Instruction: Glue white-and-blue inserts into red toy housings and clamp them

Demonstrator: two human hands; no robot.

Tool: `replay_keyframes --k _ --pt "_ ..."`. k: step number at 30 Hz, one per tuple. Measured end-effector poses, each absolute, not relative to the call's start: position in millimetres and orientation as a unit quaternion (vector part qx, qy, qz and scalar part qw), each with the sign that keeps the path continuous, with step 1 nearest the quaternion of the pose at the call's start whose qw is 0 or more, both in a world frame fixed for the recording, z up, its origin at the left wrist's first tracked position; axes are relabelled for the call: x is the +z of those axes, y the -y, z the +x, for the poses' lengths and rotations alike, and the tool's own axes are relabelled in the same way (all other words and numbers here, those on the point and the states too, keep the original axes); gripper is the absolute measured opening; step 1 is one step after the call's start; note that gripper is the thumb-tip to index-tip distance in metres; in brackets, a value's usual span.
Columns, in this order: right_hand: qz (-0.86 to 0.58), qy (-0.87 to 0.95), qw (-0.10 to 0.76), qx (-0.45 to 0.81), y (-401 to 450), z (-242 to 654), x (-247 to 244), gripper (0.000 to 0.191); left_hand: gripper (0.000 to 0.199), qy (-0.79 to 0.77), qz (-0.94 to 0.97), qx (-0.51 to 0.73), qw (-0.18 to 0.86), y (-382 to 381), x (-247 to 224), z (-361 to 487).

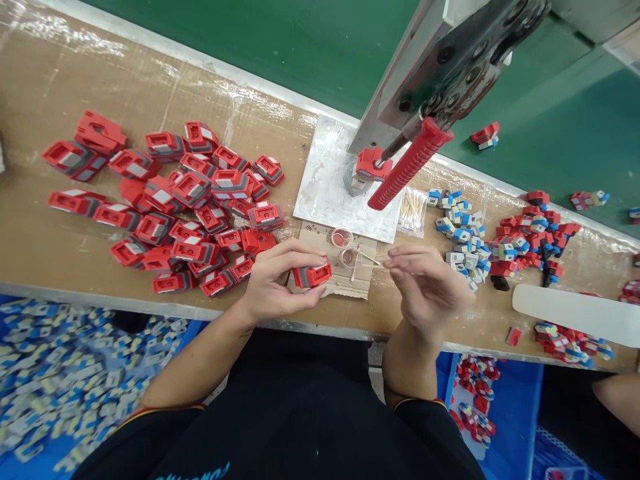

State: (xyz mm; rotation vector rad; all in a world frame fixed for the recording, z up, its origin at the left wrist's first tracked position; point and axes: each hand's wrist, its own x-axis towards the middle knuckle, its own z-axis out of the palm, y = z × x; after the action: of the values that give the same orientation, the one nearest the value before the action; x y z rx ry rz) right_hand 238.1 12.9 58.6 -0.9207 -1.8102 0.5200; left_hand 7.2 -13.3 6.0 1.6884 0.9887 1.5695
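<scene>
My left hand (283, 280) grips a red and grey plastic part (313, 274) between thumb and fingers, its hollow side partly showing. To its right, my right hand (430, 283) pinches a thin cotton swab (373, 266) that points left toward two small clear cups. Reddish stuff lies in the upper cup (342, 237); the lower cup (349, 257) has another swab resting by it. Both cups stand on a stained piece of cardboard (327, 235). The swab's tip is too small to make out clearly.
A lever press with a red handle (410, 163) stands on a metal plate (320, 173), a red part under it. Many red parts (195, 190) pile up at left. Swabs (412, 212) and blue-white parts (463, 230) lie right. Blue bins (520, 407) sit below; another person's arm (620, 400) shows.
</scene>
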Motion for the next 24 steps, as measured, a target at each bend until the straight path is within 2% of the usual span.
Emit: replay_keyframes --k 4,6,14,19,24 --pt "-0.392 0.835 0.341 0.182 -25 243 44 0.013 0.032 -0.387 0.635 0.6 0.295 13 5 7" --pt "-0.376 0.851 0.319 0.18 -27 243 41 0.014 0.032 -0.394 0.639 0.595 0.285 14 6 7" --pt "-0.347 0.763 0.498 0.221 -10 235 66 0.021 0.031 -0.379 0.664 0.575 0.29 12 10 9" --pt "-0.34 0.774 0.486 0.223 -14 221 62 0.015 0.032 -0.384 0.668 0.569 0.289 12 11 9" --pt "-0.333 0.77 0.489 0.239 -15 217 59 0.023 0.031 -0.381 0.666 0.569 0.296 12 11 9"
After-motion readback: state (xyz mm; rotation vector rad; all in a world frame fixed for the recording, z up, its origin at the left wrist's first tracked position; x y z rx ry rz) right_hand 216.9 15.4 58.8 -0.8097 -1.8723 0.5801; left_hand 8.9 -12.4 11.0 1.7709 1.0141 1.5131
